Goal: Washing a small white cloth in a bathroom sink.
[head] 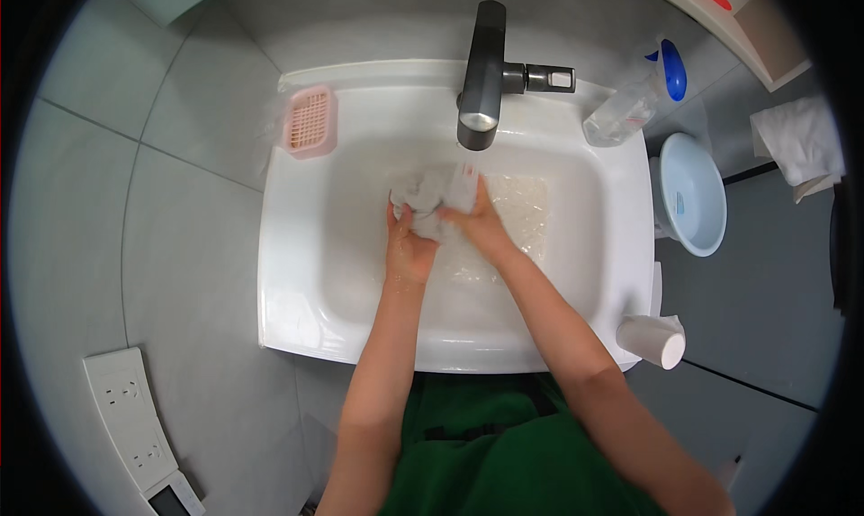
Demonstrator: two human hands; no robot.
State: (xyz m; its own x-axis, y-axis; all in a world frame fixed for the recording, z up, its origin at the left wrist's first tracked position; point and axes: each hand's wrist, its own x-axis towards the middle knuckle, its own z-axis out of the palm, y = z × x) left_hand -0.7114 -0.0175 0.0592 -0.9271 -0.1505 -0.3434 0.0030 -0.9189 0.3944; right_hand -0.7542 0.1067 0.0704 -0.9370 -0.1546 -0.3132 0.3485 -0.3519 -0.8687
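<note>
A wet, light grey-white cloth is bunched between my hands over the basin of a white sink. My left hand grips its left and lower side. On the other side my right hand, a little blurred, holds the cloth's right part, where a small reddish mark shows. Water with ripples lies in the bottom of the basin around and below both hands. The dark grey faucet stands just above the cloth, its spout end close to my right fingertips.
A pink soap dish sits on the sink's back left corner. At the back right stands a clear spray bottle with a blue trigger. A light blue plastic basin is right of the sink, and a white paper cup lies near the front right corner.
</note>
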